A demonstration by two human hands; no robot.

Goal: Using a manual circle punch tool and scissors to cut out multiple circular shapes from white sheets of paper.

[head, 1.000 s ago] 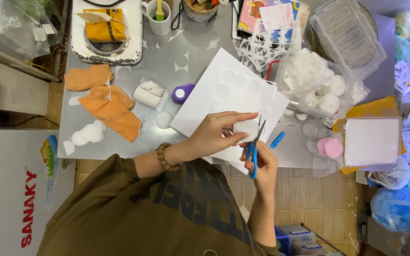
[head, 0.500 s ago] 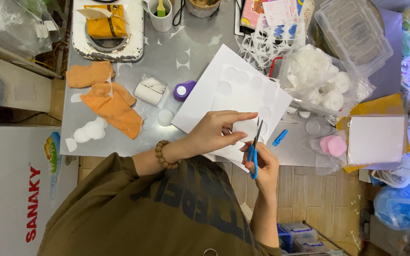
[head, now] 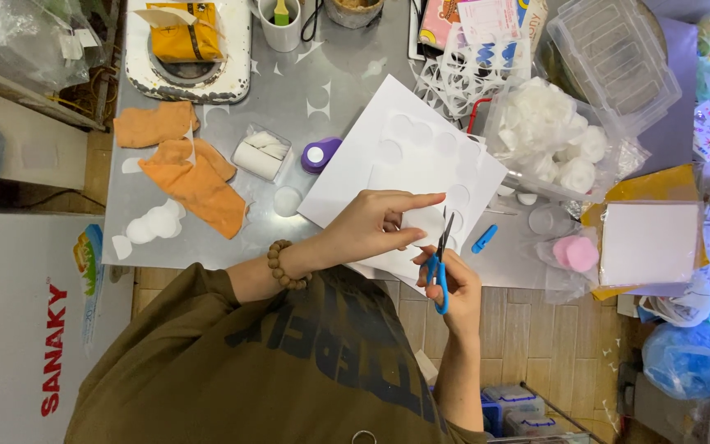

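the grey desk [head: 347,90] carries white card sheets [head: 388,144] punched with round holes, orange cloths [head: 195,177] and a tub of cotton balls [head: 548,136]. my left hand [head: 375,226] pinches a small white paper piece [head: 422,222] over the desk's near edge, steadying it for the blades. my right hand [head: 454,284] grips blue scissors [head: 439,263], blades upward against the paper.

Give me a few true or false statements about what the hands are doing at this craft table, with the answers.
1. The right hand holds blue-handled scissors. True.
2. The left hand holds a small white round piece at the scissor blades. True.
3. The purple punch is in the left hand. False: it sits on the grey table, untouched.
4. The orange cloths lie under the white paper sheet. False: they lie apart, to its left.
5. A beaded bracelet is on the left wrist. True.
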